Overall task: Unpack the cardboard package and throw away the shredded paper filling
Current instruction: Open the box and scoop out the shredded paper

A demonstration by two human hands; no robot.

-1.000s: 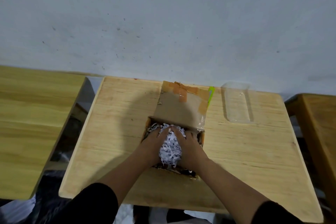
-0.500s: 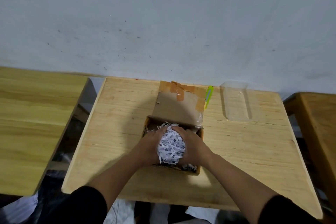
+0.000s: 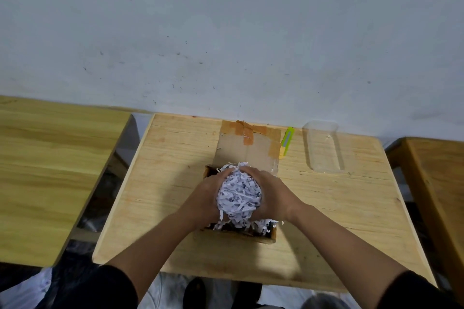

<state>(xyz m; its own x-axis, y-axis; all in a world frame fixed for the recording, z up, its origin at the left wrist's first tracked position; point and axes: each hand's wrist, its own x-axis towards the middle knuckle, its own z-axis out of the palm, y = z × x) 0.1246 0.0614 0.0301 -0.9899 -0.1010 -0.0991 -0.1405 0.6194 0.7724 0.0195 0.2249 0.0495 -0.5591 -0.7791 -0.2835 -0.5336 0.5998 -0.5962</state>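
Note:
An open cardboard box (image 3: pixel 261 238) sits in the middle of a small wooden table (image 3: pixel 160 183), its taped lid flap (image 3: pixel 247 148) folded back toward the wall. A wad of white shredded paper (image 3: pixel 238 198) is cupped between my two hands just above the box. My left hand (image 3: pixel 204 198) presses its left side and my right hand (image 3: pixel 272 195) its right side. More shreds lie loose inside the box under the wad. Whatever else the box holds is hidden.
A yellow-green utility knife (image 3: pixel 286 142) lies beside the flap, and a clear plastic tray (image 3: pixel 324 149) stands further right. Wooden tables flank both sides: one left (image 3: pixel 50 170), one right (image 3: pixel 437 183). A grey wall stands behind. Dark bags lie on the floor at lower left (image 3: pixel 72 273).
Both hands have gathered the shredded paper into a wad and lifted it up out of the box; loose shreds trail back into it.

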